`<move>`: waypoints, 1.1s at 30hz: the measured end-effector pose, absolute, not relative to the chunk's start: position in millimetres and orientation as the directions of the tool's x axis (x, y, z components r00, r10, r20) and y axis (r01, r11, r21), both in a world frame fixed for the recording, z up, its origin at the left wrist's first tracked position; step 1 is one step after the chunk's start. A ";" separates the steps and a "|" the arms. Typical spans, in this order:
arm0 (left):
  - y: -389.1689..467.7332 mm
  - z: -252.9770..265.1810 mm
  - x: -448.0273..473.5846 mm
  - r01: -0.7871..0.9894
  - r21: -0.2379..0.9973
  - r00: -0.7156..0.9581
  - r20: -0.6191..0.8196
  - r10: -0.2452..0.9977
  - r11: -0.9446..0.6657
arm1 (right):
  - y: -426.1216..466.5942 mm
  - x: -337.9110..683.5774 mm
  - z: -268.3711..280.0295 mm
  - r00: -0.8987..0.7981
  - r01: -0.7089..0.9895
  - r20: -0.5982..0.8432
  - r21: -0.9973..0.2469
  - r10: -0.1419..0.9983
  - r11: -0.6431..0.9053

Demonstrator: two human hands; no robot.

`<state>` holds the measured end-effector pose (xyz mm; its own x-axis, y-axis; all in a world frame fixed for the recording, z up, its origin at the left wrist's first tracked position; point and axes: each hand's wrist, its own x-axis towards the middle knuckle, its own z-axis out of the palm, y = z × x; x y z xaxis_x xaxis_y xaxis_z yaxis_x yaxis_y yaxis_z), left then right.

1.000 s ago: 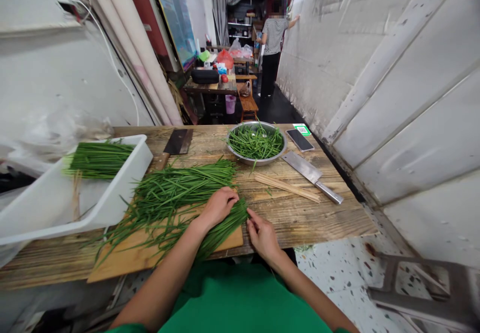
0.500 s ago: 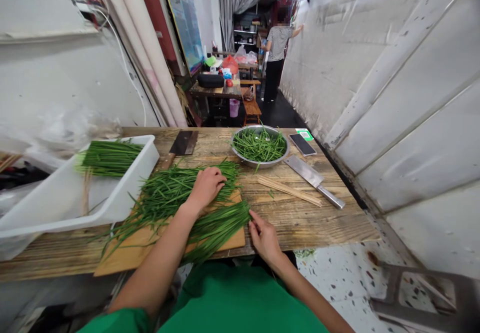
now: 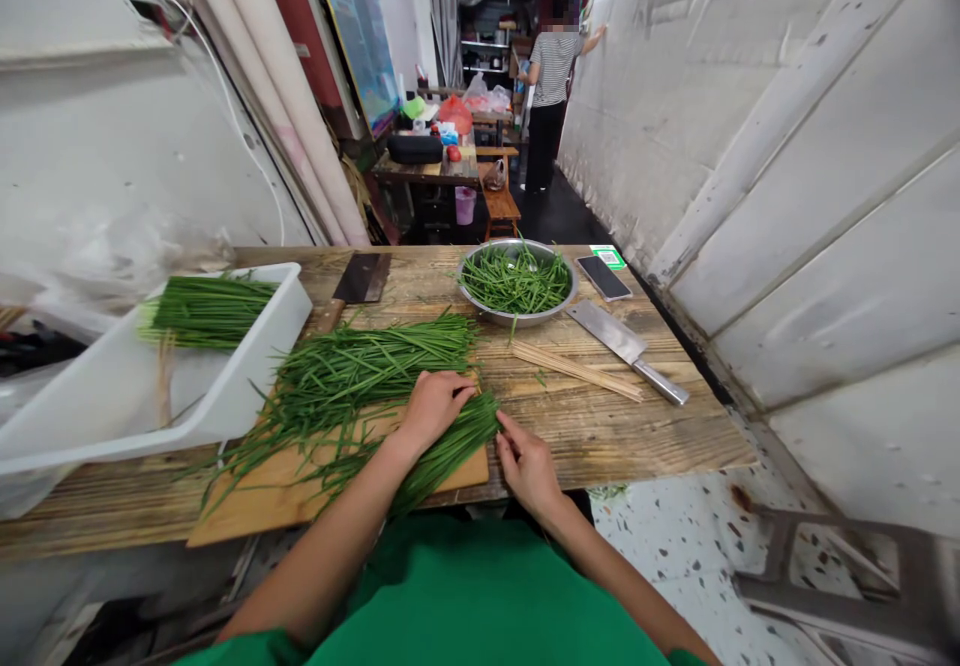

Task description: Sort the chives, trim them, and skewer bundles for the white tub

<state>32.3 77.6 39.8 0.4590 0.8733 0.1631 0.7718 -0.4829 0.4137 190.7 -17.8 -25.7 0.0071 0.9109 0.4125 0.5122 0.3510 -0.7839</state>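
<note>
A loose pile of garlic chives [image 3: 367,361] lies on a wooden cutting board [image 3: 259,496]. Nearer to me, a smaller bundle of garlic chives [image 3: 442,456] slants across the board's right part, its ends lined up at the right. My left hand [image 3: 435,411] is closed on some stalks over this bundle, its fingertips close to the even ends. At those ends is my right hand [image 3: 531,461], with thumb and index finger pinched against the tips and the other fingers curled. What lies beneath my left palm is hidden.
A steel bowl of cut chives [image 3: 517,318], bamboo skewers [image 3: 577,371], a cleaver [image 3: 607,331] and a phone [image 3: 604,278] are to the right. A second cleaver [image 3: 364,278] lies behind the pile. At left stands a white tub [image 3: 247,396] holding chives. A person [image 3: 551,76] stands far back.
My left hand has come from the loose pile toward me and right, onto the near bundle with stalks in it. My right hand stays at the bundle's ends. The view has tilted slightly down.
</note>
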 end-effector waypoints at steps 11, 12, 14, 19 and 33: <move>78.9 33.1 40.5 0.791 0.486 0.335 0.162 0.928 -0.371 | -16.7 190.6 -25.7 0.014 0.517 0.426 -0.777 0.905 0.358; 79.3 32.2 40.7 0.793 0.487 0.331 0.162 0.930 -0.367 | -16.8 190.8 -25.3 0.014 0.517 0.429 -0.777 0.903 0.360; 79.9 31.0 40.8 0.794 0.488 0.329 0.157 0.931 -0.363 | -16.9 191.2 -24.7 0.015 0.517 0.428 -0.777 0.904 0.360; 79.5 33.2 40.4 0.804 0.469 0.342 0.138 0.930 -0.365 | -16.2 191.7 -24.5 0.008 0.525 0.402 -0.781 0.916 0.338; 79.3 39.7 41.7 0.786 0.439 0.427 0.123 0.896 -0.435 | -16.4 190.5 -22.8 0.018 0.517 0.411 -0.784 0.912 0.343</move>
<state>41.7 79.3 39.7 0.4266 0.8960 0.1233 0.7860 -0.4347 0.4395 190.5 -16.4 -22.8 0.0182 0.9117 0.4105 0.5171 0.3428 -0.7843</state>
